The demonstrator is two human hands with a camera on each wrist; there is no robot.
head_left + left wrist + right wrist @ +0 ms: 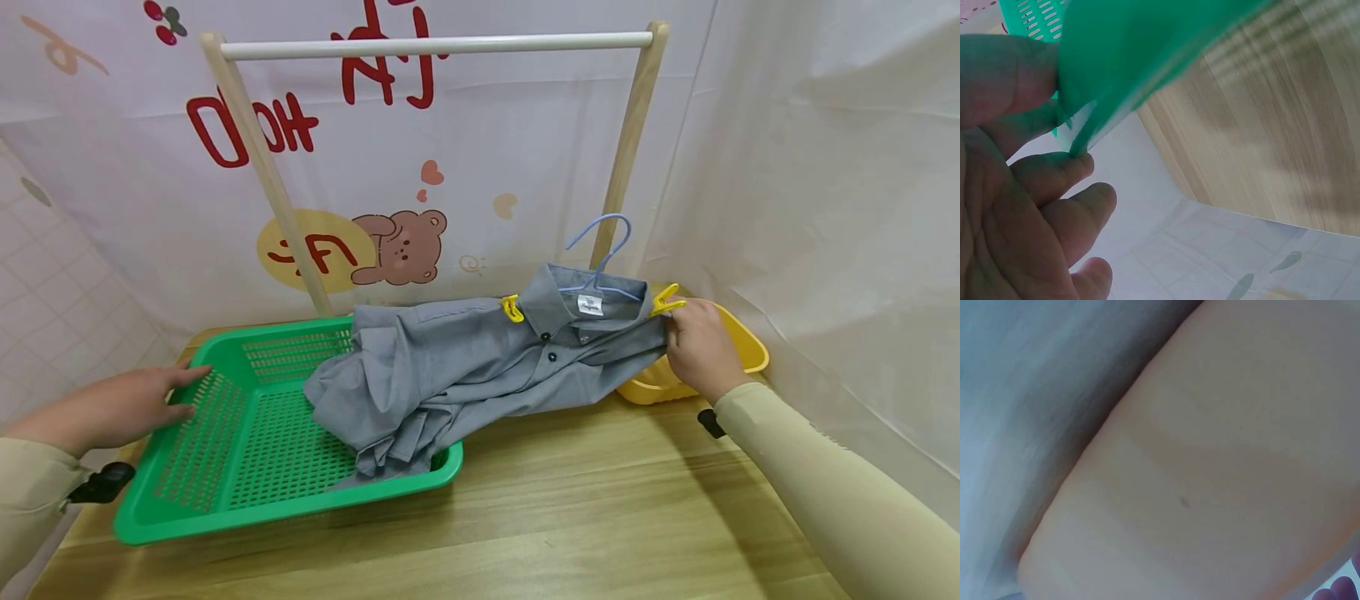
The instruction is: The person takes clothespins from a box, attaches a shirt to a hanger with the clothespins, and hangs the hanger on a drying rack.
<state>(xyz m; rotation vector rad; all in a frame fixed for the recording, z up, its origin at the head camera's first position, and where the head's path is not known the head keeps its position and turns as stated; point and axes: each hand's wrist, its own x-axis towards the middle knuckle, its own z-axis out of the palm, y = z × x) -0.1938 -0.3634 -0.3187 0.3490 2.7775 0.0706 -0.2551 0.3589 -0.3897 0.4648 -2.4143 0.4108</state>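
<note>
A grey button-up shirt [480, 358] on a light-blue hanger [600, 250] lies with its lower part in the green basket [247, 517] and its collar to the right. One yellow clothespin [513, 308] sits on the shoulder left of the collar; another yellow clothespin [667, 301] is right of it. My right hand [701, 346] holds the shirt's right shoulder, just below that second clothespin. My left hand [127, 404] pinches the basket's left rim between thumb and fingers, the other fingers loosely bent in the left wrist view. Grey cloth [1035, 394] shows in the right wrist view.
A rack with wooden posts [630, 133] and a white bar [442, 46] stands behind the shirt. Partly behind my right hand is a yellow basket [750, 337]. Everything stands on a wooden table [570, 517] beside printed and white wall sheets.
</note>
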